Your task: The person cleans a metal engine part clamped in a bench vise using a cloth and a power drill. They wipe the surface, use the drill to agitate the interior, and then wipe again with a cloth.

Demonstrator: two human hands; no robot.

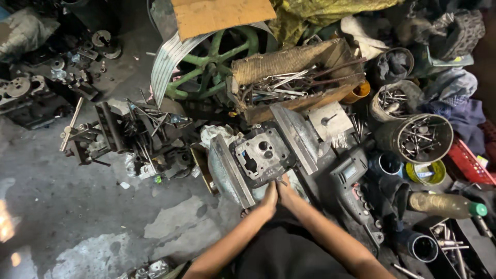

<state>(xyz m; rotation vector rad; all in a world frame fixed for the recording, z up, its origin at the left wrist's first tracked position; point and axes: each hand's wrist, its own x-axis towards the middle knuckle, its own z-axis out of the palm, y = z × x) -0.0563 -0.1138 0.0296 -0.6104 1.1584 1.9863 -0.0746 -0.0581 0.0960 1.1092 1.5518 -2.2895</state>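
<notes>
Both forearms come up from the bottom edge and meet at the near edge of a grey metal engine block point(262, 153). The left hand point(268, 199) and the right hand point(285, 192) are pressed side by side, fingers bent down over the block's near rim; a small dark bit of metal shows between them, but whether either hand grips it cannot be told from here.

The engine block sits in the middle of the floor, clamped between two slanted steel plates, one plate point(232, 171) to the left and another plate point(294, 138) to the right. Its top face shows round bores and an irregular opening.

Just to the right lies a grey power drill point(349, 181), and past it stand several open tins: a blue tin point(388, 163), a yellow-rimmed tin point(427, 172) and a large round can point(419, 137) full of nails and rods. A red crate point(473, 163) lies at the right edge.

To the left of the block, a heap of dark machine parts point(139, 139) spreads over the stained concrete floor point(77, 206).

Farther off, behind the block, a worn wooden box point(294, 77) holds spanners and long bolts. Beyond it leans a green spoked wheel point(212, 62) with a pale belt round it, and a sheet of brown cardboard point(222, 15) rests on top
</notes>
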